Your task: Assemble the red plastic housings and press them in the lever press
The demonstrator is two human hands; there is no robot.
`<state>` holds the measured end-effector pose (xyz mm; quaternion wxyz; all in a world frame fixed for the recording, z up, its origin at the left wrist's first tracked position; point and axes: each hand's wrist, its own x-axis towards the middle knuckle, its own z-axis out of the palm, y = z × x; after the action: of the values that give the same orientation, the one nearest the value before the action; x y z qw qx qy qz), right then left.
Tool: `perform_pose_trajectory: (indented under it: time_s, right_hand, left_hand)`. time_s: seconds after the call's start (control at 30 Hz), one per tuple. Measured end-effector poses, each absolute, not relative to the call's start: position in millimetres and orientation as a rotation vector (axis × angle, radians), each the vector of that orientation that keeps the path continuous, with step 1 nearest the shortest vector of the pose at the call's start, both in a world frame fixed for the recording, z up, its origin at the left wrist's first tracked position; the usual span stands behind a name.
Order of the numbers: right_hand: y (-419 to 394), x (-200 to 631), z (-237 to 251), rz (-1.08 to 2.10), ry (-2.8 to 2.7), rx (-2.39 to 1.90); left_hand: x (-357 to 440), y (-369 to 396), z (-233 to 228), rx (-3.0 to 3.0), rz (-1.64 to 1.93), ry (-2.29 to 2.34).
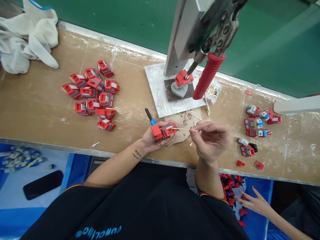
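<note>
My left hand (160,138) is closed around a red and grey plastic toy part (168,130) with a recess on top. Beside it, in the same hand, a red block (156,132) joins a blue piece with a black rod sticking up. My right hand (211,138) pinches a thin pale stick (183,129), apparently a cotton swab; its far end meets the recess of the red and grey part. Whether that end has a cotton tip cannot be made out. Under the hands lies a stained piece of cardboard (181,136).
Behind the hands stands a toggle press with a red handle (209,76), its rod on a red part (183,79). Several red and grey parts (92,88) lie left, more toy parts (255,124) right. White gloves (37,36) and a swab packet (213,91) are there. Another person's hand (256,201) reaches over a blue bin.
</note>
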<state>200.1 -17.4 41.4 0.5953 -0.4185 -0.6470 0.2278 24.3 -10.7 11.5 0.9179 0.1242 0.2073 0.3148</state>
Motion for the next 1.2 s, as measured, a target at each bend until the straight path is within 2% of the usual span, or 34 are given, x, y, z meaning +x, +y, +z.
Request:
perform_pose_trajectory:
  time_s: [0.3,0.47,0.63,0.8,0.93,1.2]
  right_hand:
    - [-7.7,229.9,60.7,0.362,-1.493,-1.032]
    - [5.5,251.2,40.8,0.343,-1.711,-1.314]
    - [11.8,252.8,26.3,0.317,-1.876,-1.368]
    - [0.0,246.3,49.9,0.335,-1.574,-1.155]
    - [-10.9,229.4,68.9,0.448,-1.543,-0.958]
    - [-16.6,210.2,62.5,0.652,-1.608,-0.874]
  left_hand:
    - [22.1,-12.8,8.8,0.285,0.680,0.352]
    - [21.9,-13.1,7.3,0.282,0.671,0.384]
    - [21.0,-12.4,7.5,0.265,0.674,0.381]
    - [21.3,-12.0,7.7,0.280,0.663,0.405]
    - [22.3,-12.1,5.7,0.303,0.683,0.395]
    - [23.3,-12.7,3.8,0.336,0.688,0.432]
